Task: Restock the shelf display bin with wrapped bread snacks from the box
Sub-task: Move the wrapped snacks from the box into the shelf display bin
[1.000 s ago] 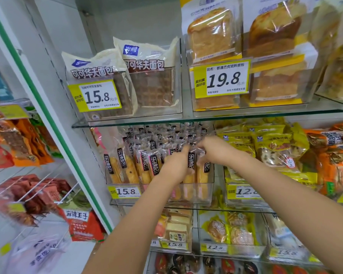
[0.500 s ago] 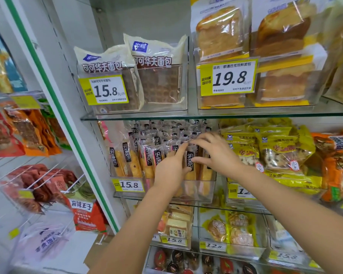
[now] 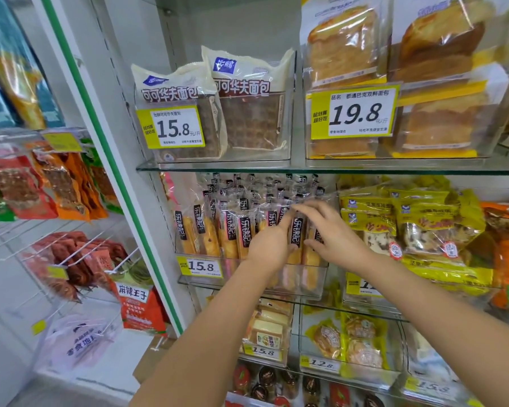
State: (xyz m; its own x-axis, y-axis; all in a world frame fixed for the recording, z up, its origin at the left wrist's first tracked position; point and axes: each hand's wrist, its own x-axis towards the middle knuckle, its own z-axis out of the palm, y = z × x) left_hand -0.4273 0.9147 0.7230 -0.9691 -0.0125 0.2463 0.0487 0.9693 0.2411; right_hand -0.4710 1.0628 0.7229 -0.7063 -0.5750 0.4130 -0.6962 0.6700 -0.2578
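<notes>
Left hand (image 3: 269, 245) and right hand (image 3: 332, 233), fingers straight and holding nothing, are easing back to the front of the display bin (image 3: 313, 277), squaring bread snacks (image 3: 202, 230) I'm judging placed.

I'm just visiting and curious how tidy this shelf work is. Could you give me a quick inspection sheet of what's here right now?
Surface: glass shelves carrying clear bins.
Job's things: display bin with a 15.8 price tag, packed with upright wrapped bread snacks; box not clearly seen.
Clutter: nothing seen.
Hands: left hand touches a front snack, grip unclear; right hand spreads straight fingers over the snack tops.
Cables: nothing seen.
Surroundings: waffle bread bags on the shelf above, yellow packs to the right, red snack bags hanging on wire hooks to the left.
</notes>
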